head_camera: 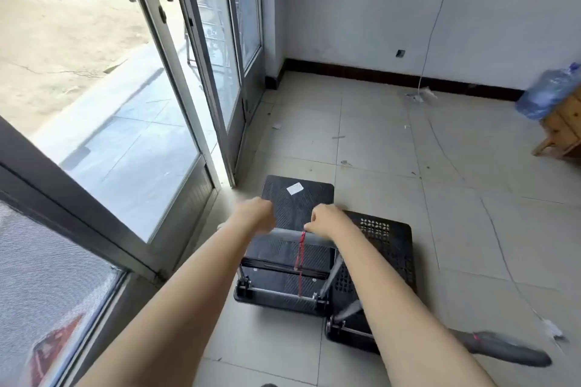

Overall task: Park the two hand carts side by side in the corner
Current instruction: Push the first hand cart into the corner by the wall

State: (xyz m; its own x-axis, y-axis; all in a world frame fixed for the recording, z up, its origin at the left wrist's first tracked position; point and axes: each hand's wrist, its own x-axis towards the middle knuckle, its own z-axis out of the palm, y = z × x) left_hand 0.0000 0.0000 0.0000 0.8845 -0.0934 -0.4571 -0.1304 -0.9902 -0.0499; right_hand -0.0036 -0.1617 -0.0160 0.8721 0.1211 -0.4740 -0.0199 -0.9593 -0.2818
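Observation:
A black flat-deck hand cart with a white sticker stands on the tiled floor beside the glass door frame. Its grey handle bar has a red cord tied around it. My left hand and my right hand both grip this bar. A second black cart, with a perforated deck, sits just to the right and slightly behind the first, touching or nearly touching it. Its handle leans back low toward the right. The room corner lies ahead.
Glass doors with metal frames run along the left, one ajar to the outside. A wooden stool carrying a blue water jug stands at the right wall. A thin cable hangs down the far wall. Paper scraps litter the tiles.

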